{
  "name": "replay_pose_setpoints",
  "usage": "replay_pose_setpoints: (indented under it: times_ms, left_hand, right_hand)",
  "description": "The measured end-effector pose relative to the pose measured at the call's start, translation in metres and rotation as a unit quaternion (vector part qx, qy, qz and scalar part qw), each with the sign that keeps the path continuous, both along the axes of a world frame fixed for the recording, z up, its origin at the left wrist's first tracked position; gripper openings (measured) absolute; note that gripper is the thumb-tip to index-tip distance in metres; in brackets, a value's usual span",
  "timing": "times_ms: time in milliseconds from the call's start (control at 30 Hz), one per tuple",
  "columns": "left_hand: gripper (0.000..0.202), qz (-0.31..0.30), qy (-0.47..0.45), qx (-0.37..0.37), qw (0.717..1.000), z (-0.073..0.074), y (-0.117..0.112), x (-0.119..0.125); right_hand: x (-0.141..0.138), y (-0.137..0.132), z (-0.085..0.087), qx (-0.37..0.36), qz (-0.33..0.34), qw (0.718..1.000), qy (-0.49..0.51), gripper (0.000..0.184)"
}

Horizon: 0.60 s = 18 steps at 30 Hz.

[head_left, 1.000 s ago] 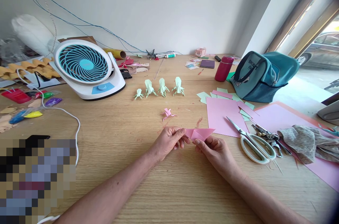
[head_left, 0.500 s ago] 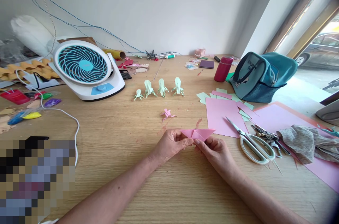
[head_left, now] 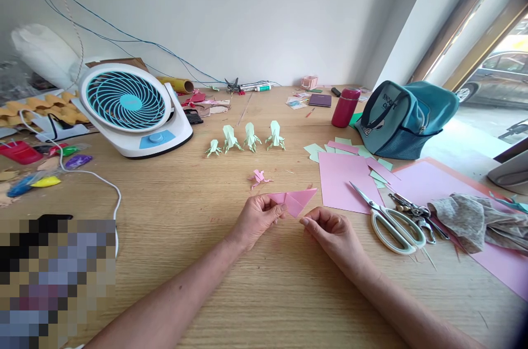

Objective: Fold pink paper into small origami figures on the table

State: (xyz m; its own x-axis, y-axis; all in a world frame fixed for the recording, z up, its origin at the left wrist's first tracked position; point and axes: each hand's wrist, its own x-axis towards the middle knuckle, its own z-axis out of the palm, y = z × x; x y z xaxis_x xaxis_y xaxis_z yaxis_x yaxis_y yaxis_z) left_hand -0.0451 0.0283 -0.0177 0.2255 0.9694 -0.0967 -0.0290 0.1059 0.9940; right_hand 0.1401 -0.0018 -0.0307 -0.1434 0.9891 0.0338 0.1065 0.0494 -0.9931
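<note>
Folded paper (head_left: 300,201) above table (head_left: 272,294), right edge free. Left hand (head_left: 258,219) pinches its left end; right hand (head_left: 333,230), 4 o'clock, off paper, thumb pressed to fingers. Frog (head_left: 259,177) 10 o'clock, scissors (head_left: 380,211) 3, open wood 6.

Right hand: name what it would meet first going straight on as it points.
Most likely the folded pink paper held by the left hand, just ahead of the right hand, though depth is unclear.
</note>
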Motion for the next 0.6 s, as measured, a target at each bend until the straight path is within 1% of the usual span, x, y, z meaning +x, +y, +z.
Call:
replay_pose_setpoints:
  times_ms: [133,233,400,533,600]
  left_hand:
    - [0.039,-0.041,0.012,0.008,0.999,0.001,-0.0008,-0.0002]
    - [0.037,-0.067,0.028,0.015,0.997,0.0037,-0.0033,0.001]
    - [0.032,-0.07,0.034,0.058,0.995,0.0071,-0.005,0.0017]
    - [0.028,-0.071,0.037,0.066,0.995,0.0069,-0.0049,0.0012]
    - [0.028,-0.06,0.037,0.076,0.995,0.007,-0.0049,0.0012]
  right_hand:
    - [-0.0034,0.0006,0.0047,-0.001,-0.005,0.998,0.059,0.041]
    - [-0.0048,-0.0001,0.0041,-0.006,-0.003,0.999,0.042,0.042]
    - [-0.0045,-0.0022,0.0017,0.006,0.032,0.999,0.013,0.041]
    - [-0.0029,-0.0025,0.0004,0.001,0.055,0.998,-0.01,0.043]
    - [-0.002,-0.0023,-0.0001,-0.001,0.065,0.998,-0.018,0.043]
